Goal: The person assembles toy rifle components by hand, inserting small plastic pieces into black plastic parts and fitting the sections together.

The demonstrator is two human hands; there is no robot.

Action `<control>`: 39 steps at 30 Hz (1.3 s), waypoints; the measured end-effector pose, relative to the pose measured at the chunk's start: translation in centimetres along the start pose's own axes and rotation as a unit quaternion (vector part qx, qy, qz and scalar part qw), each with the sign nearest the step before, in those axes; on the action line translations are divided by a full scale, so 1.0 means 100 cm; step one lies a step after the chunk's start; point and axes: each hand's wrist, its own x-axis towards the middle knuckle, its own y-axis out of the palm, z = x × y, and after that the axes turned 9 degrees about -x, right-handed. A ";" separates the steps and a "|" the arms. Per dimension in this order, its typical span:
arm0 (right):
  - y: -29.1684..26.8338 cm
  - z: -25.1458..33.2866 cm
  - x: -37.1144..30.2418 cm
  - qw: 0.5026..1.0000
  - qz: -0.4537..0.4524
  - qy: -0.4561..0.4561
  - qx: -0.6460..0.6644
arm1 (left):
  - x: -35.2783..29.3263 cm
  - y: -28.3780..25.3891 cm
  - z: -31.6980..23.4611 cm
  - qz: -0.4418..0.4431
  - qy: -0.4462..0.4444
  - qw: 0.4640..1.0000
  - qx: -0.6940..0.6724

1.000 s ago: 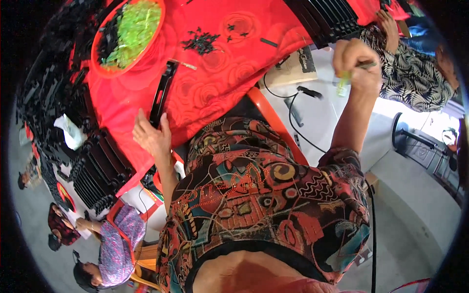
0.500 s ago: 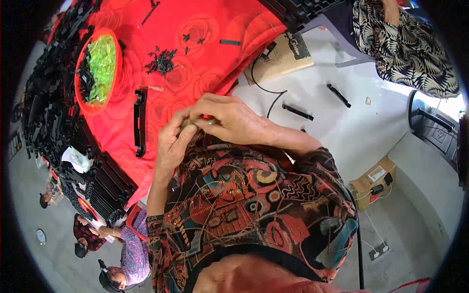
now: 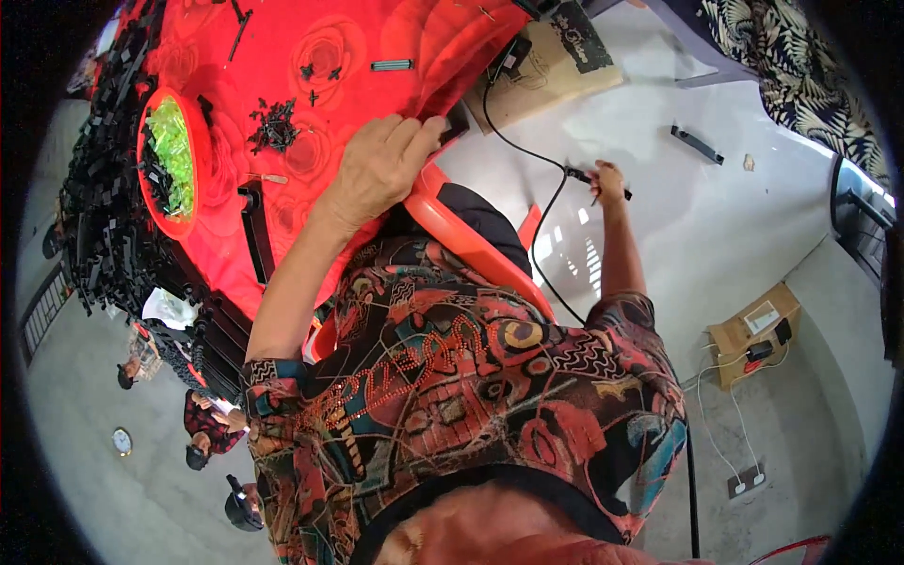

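Observation:
My right hand (image 3: 610, 181) reaches down to the pale floor on the right. Its fingers are closed around a long narrow black plastic bar (image 3: 627, 195), whose ends stick out on both sides. My left hand (image 3: 381, 169) is at the edge of the red rose-patterned tablecloth (image 3: 226, 56), with its fingers bent and close together. The fingertips and anything under them are hidden. A small pile of black parts (image 3: 273, 126) lies beyond that hand, along with a short dark strip (image 3: 392, 66). Nearer on the left lies another long black bar (image 3: 254, 231).
An orange bowl (image 3: 200, 160) of green-yellow and black pieces stands left, beside heaped black parts (image 3: 104, 198). A red chair (image 3: 471, 240) is between my arms. A black cable (image 3: 546, 217) crosses the floor near flattened cardboard (image 3: 556, 80) and another bar (image 3: 697, 144).
My hands were together in front of my chest and have parted. The right went down to the floor and took hold of a black bar; the left moved up to the tablecloth's edge.

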 end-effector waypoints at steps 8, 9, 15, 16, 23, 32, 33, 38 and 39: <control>0.055 -0.062 0.024 0.993 -0.001 0.110 -0.032 | -0.027 0.005 0.010 0.097 0.055 0.976 0.188; 0.061 -0.061 0.024 0.993 -0.025 0.109 -0.032 | -0.029 0.003 0.009 0.100 0.049 0.973 0.203; 0.053 -0.060 0.037 0.999 -0.019 0.025 0.010 | -0.045 -0.009 0.003 0.121 0.046 0.974 0.188; 0.018 -0.087 0.054 0.999 0.016 0.026 0.017 | -0.038 -0.001 0.006 0.116 0.061 0.979 0.158; -0.011 -0.154 0.072 0.983 0.010 0.179 0.033 | -0.029 0.000 -0.003 0.092 0.062 0.986 0.127; 0.002 -0.177 0.041 0.936 0.031 0.344 0.065 | -0.047 -0.013 -0.006 0.100 0.053 0.984 0.139; -0.001 -0.178 0.023 0.977 0.143 0.040 0.154 | -0.046 -0.012 -0.004 0.096 0.052 0.983 0.145; 0.015 -0.135 0.021 0.998 0.048 0.034 0.036 | -0.048 -0.012 -0.004 0.076 0.057 0.984 0.150; 0.010 -0.142 0.014 0.998 0.026 0.046 0.045 | -0.049 -0.012 -0.004 0.078 0.059 0.986 0.136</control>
